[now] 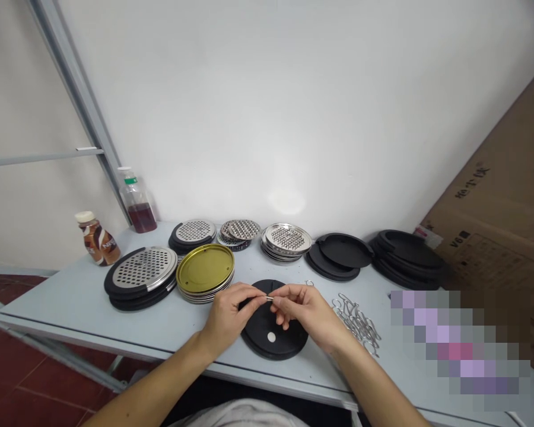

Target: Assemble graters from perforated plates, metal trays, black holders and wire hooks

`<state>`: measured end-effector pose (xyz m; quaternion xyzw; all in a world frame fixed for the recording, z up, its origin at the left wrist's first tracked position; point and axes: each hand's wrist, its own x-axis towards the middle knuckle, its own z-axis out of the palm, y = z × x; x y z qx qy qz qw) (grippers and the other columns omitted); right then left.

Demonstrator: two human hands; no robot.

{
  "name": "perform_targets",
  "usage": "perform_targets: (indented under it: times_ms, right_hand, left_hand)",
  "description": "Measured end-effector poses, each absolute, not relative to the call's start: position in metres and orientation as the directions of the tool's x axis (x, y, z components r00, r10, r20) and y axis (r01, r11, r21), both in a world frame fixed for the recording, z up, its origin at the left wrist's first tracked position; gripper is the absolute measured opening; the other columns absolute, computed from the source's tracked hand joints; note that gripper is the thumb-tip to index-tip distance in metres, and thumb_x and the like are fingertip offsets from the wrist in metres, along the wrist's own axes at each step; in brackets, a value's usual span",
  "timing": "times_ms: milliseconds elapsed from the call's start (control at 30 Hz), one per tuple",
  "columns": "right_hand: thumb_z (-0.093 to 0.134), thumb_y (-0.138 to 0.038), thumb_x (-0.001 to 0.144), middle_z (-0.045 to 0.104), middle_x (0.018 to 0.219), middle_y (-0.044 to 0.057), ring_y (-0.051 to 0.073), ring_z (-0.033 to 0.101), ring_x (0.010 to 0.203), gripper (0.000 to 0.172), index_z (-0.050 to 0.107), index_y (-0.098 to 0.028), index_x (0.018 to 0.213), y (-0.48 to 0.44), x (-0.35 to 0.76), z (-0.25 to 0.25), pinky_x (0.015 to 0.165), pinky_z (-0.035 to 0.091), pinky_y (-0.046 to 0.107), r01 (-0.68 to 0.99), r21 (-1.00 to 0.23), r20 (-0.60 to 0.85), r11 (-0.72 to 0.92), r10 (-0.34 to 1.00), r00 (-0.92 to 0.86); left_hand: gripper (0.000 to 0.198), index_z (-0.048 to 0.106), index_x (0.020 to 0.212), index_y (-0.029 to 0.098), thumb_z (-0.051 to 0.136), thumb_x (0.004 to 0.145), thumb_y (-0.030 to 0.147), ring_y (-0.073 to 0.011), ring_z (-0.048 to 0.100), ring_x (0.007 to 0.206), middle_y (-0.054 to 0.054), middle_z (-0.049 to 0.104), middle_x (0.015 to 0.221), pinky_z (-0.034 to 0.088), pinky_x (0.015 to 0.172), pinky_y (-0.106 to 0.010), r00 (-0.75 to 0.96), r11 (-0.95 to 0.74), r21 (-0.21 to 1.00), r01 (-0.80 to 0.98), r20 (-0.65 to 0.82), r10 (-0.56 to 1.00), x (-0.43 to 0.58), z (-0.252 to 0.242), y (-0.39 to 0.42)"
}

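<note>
My left hand (231, 314) and my right hand (305, 311) meet in front of me, each closed in a pinch. Between their fingertips is a small silvery wire piece (269, 298), mostly covered by the fingers, so its full shape is hidden. Directly beneath lies a round black disc (289, 347) with a white round spot (271, 337) near its front. To the right of my right hand is a loose heap of bent metal wire hooks (356, 323) with looped ends.
Left stand grater discs in black holders (145, 270) and a stack topped by a gold-coloured round plate (206, 268). Behind are metal grater discs (287, 238) and black round holders (345, 250). Two bottles (137, 207) stand at the back left; a cardboard box (493, 213) rises at right.
</note>
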<state>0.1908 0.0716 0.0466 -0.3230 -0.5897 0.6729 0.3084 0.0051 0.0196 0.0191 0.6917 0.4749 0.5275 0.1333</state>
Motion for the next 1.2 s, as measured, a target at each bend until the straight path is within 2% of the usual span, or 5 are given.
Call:
perform_targets:
  times_ms: [233,433,833,1033,1200]
  right_hand:
    - [0.073,-0.044,0.076,0.063,0.058,-0.001,0.013,0.059,0.054,0.029,0.069,-0.017,0.084,0.067,0.188,0.045,0.054,0.049,0.025,0.030,-0.996,0.056,0.083,0.860,-0.507]
    - [0.068,-0.038,0.080,0.065,0.062,0.001,0.017,0.060,0.058,0.020,0.070,-0.019,0.084,0.073,0.193,0.039,0.055,0.048,0.028,0.174,-0.965,0.122,0.195,0.924,-0.362]
    - [0.063,-0.030,0.082,0.066,0.064,0.001,0.017,0.061,0.061,0.009,0.066,-0.021,0.081,0.067,0.188,0.039,0.060,0.045,0.029,0.321,-0.889,0.186,0.326,0.898,-0.399]
    - [0.068,-0.036,0.082,0.069,0.066,0.002,0.018,0.065,0.062,0.017,0.064,-0.020,0.081,0.065,0.183,0.032,0.060,0.050,0.029,0.159,-0.965,0.114,0.207,0.882,-0.458]
    - [0.073,-0.046,0.079,0.070,0.067,0.003,0.018,0.067,0.064,0.028,0.062,-0.020,0.079,0.066,0.183,0.029,0.064,0.053,0.030,0.048,-0.985,0.128,0.166,0.888,-0.442]
  left_hand:
    - [0.009,0.075,0.087,0.021,0.067,0.089,0.024,-0.0180,0.069,0.082,-0.003,0.075,0.086,0.052,0.078,-0.028,-0.076,-0.399,0.793,0.461,0.483,0.872,0.005,0.021,0.019]
    - [0.013,0.075,0.095,0.018,0.071,0.083,0.020,-0.0191,0.071,0.087,-0.006,0.076,0.094,0.057,0.084,-0.029,-0.123,-0.330,0.910,0.252,0.368,0.922,0.005,0.016,0.023]
    - [0.017,0.076,0.098,0.018,0.073,0.082,0.020,-0.0187,0.071,0.088,-0.006,0.075,0.094,0.058,0.084,-0.029,-0.068,-0.344,0.924,0.168,0.359,0.931,0.006,0.019,0.021]
    - [0.016,0.077,0.098,0.019,0.073,0.082,0.021,-0.0191,0.070,0.086,-0.006,0.074,0.092,0.057,0.082,-0.029,-0.021,-0.348,0.914,0.209,0.360,0.933,0.006,0.021,0.019]
    - [0.019,0.077,0.101,0.019,0.072,0.083,0.023,-0.0194,0.070,0.083,-0.007,0.073,0.090,0.058,0.077,-0.029,-0.043,-0.356,0.906,0.231,0.375,0.926,0.004,0.021,0.020]
